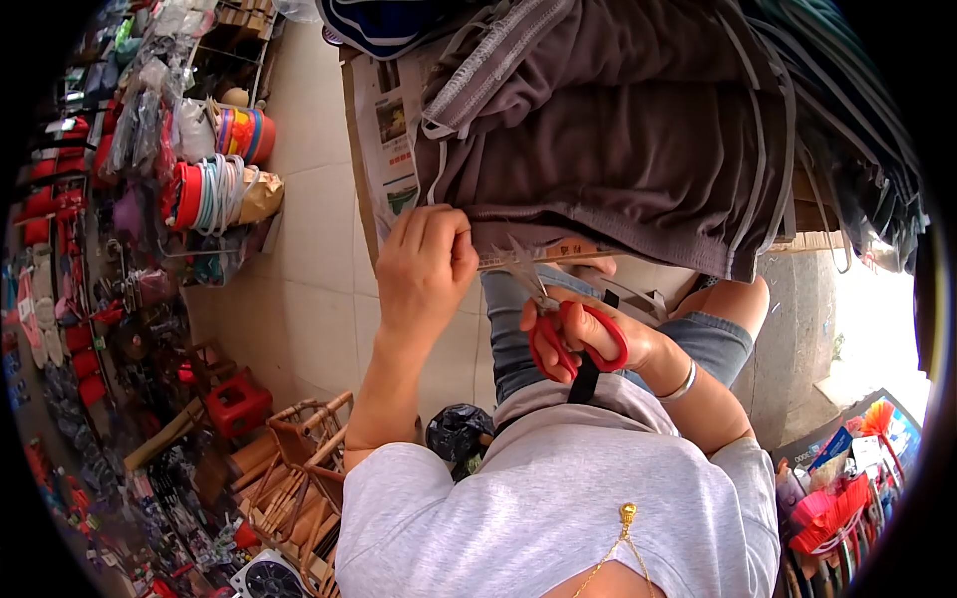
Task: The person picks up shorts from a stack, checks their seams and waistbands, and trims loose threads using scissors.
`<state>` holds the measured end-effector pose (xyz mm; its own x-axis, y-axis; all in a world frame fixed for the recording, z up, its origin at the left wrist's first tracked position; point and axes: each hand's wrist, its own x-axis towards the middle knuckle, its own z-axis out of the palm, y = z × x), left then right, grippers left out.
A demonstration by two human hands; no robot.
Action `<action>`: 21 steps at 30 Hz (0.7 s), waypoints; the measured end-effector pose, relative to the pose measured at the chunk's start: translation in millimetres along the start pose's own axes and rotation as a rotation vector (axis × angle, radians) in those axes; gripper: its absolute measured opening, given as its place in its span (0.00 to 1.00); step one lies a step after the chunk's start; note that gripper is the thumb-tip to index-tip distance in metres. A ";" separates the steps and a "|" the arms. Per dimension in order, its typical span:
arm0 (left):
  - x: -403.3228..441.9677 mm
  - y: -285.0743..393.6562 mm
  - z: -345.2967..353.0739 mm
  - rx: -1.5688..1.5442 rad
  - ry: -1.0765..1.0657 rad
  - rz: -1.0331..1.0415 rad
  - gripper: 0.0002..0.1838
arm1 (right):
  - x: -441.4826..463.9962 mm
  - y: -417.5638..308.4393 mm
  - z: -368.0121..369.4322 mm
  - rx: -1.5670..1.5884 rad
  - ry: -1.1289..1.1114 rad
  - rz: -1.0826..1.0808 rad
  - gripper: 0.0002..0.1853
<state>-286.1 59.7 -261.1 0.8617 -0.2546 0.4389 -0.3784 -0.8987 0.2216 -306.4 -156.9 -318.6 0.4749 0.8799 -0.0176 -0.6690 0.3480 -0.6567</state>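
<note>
Brown-grey garments with pale piping lie piled on a table covered with printed paper. My left hand is closed at the near left corner of the garment, its fingers pinched at the fabric edge. In my right hand are scissors with red handles, fingers through the loops. Their blades stand apart and point up and left, close to the garment's near hem. Whether the blades touch the cloth cannot be told.
Striped dark garments hang at the right. Shelves of goods stand at the left, with a red stool and bamboo chair below. A black plastic bag sits on the floor. Red goods are at lower right.
</note>
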 end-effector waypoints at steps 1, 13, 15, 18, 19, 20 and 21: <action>-2.1 -1.6 -1.3 -0.002 -0.001 0.002 0.08 | 0.8 -1.4 1.7 0.004 0.004 0.003 0.39; -14.5 -2.8 -6.4 -0.264 0.024 -0.150 0.07 | 19.3 -8.7 4.8 -0.094 -0.032 0.053 0.40; -16.0 -3.6 -6.6 -0.283 0.027 -0.175 0.06 | 23.5 -8.1 6.6 -0.092 -0.035 0.045 0.39; -17.0 -4.0 -5.2 -0.291 0.049 -0.181 0.05 | 28.2 -7.5 8.3 -0.081 -0.029 0.027 0.36; -17.3 -4.1 -5.3 -0.292 0.049 -0.182 0.05 | 29.2 -7.4 8.3 -0.073 -0.019 0.016 0.35; -17.8 -4.1 -5.4 -0.287 0.044 -0.192 0.05 | 29.7 -6.4 7.5 -0.073 -0.019 0.017 0.35; -18.1 -4.1 -5.6 -0.282 0.039 -0.202 0.05 | 30.1 -4.8 6.2 -0.056 -0.012 0.002 0.33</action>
<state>-302.1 70.0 -265.2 0.9173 -0.0632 0.3932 -0.2849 -0.7941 0.5369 -292.4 -130.0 -311.3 0.4667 0.8844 -0.0101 -0.6367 0.3281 -0.6978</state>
